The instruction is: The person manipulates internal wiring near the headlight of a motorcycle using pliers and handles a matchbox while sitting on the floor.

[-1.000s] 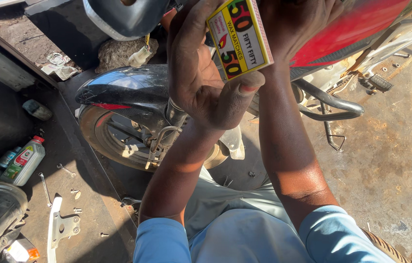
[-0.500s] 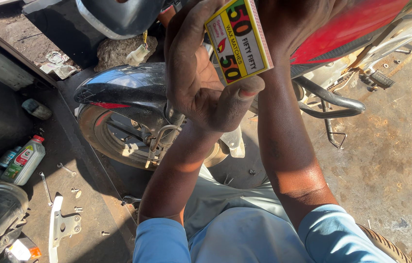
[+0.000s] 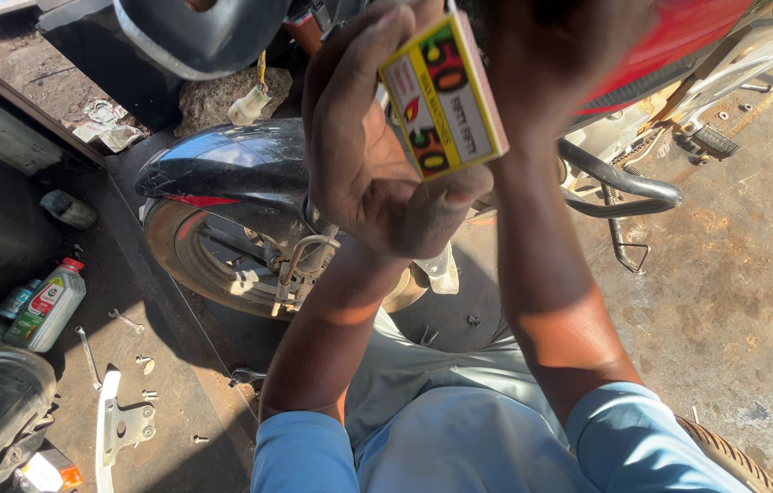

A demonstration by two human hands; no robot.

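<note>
Little has shifted: left hand and right hand stay clasped around the small yellow box.

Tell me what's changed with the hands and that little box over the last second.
Very little. The small yellow box has tilted slightly and sits a touch lower in view. The left hand still grips it, thumb under its lower corner, and the right hand stays behind its far edge. Nothing was let go or picked up. The motorcycle wheel and the oil bottle lie as before.
</note>
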